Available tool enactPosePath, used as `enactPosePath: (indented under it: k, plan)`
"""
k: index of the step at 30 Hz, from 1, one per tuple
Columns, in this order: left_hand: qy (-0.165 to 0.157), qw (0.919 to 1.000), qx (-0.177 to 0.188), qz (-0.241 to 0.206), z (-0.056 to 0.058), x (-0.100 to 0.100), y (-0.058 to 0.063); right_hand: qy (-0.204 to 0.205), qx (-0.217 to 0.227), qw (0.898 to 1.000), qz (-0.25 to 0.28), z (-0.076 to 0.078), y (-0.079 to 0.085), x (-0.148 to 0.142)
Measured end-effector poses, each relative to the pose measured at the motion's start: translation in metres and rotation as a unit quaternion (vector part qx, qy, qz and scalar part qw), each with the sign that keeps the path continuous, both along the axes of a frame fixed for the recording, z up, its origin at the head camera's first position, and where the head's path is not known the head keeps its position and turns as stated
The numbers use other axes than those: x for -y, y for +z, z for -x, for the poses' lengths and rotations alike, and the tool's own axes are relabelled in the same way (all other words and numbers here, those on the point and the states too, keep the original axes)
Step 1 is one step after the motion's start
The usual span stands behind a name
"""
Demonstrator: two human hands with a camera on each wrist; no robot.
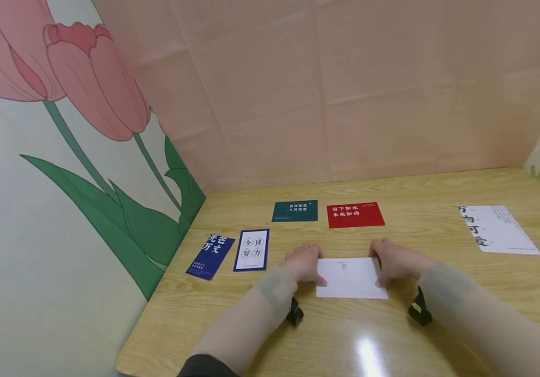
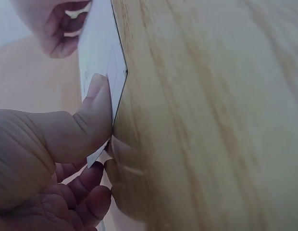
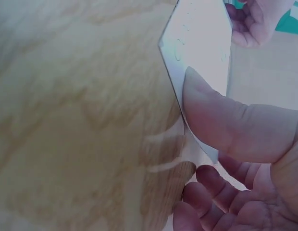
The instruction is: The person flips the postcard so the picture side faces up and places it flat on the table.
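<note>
A white card [image 1: 352, 283] with small faint print near its far edge lies at the front middle of the wooden table. My left hand [image 1: 304, 263] pinches its left edge, the thumb on top. At the opposite edge, my right hand [image 1: 396, 261] pinches it the same way. In the left wrist view, the left thumb [image 2: 91, 120] presses the card's face [image 2: 98, 53], with fingers curled below the edge. The right wrist view shows the right thumb [image 3: 226, 120] on the card [image 3: 204, 48]. Some fingertips are hidden behind it.
Beyond the hands lie a green card [image 1: 281, 212] and a red card [image 1: 359, 220]. To the left are a dark blue card [image 1: 208, 264] and a blue-bordered white card [image 1: 253, 261]. A larger white sheet [image 1: 510, 230] is at right. A pink backdrop [image 1: 270, 94] stands behind the table.
</note>
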State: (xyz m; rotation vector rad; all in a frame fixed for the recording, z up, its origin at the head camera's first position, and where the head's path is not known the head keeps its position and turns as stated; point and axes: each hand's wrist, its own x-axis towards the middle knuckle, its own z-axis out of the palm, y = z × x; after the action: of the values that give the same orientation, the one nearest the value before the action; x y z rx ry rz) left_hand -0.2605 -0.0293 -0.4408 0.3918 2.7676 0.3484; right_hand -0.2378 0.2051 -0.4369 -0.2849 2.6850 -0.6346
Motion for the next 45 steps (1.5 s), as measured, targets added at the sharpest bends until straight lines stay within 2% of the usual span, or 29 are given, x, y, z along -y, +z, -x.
enactPosePath:
  k: [7,15,25,31,33,35,40,45]
  plan:
    - [0.017,0.9996,0.009,-0.020,0.001,0.001,-0.004,-0.014,0.033,0.999,0.026,-0.002,0.003,0.001]
    - [0.048,0.9966,0.033,-0.058,-0.003,0.004,-0.005,-0.017,0.035,0.998,0.051,-0.004,-0.004,-0.003]
    - [0.037,0.9910,0.035,-0.124,-0.007,0.012,-0.011,-0.022,0.040,0.996,0.075,-0.005,-0.008,-0.005]
    - [0.046,0.9854,0.040,-0.159,-0.009,0.016,-0.012,-0.031,0.044,0.995,0.088,-0.006,-0.008,-0.008]
    - [0.056,0.9817,0.047,-0.176,-0.009,0.016,-0.012,-0.040,0.044,0.993,0.097,-0.007,-0.007,-0.009]
    - [0.072,0.9746,0.060,-0.203,-0.010,0.016,-0.012,-0.049,0.041,0.992,0.109,-0.007,-0.007,-0.011]
    - [0.117,0.9505,0.087,-0.274,-0.010,0.017,-0.015,-0.071,0.023,0.987,0.143,-0.007,-0.009,-0.013]
    - [0.147,0.9268,0.100,-0.331,-0.008,0.015,-0.017,-0.099,0.022,0.975,0.196,-0.008,-0.008,-0.012]
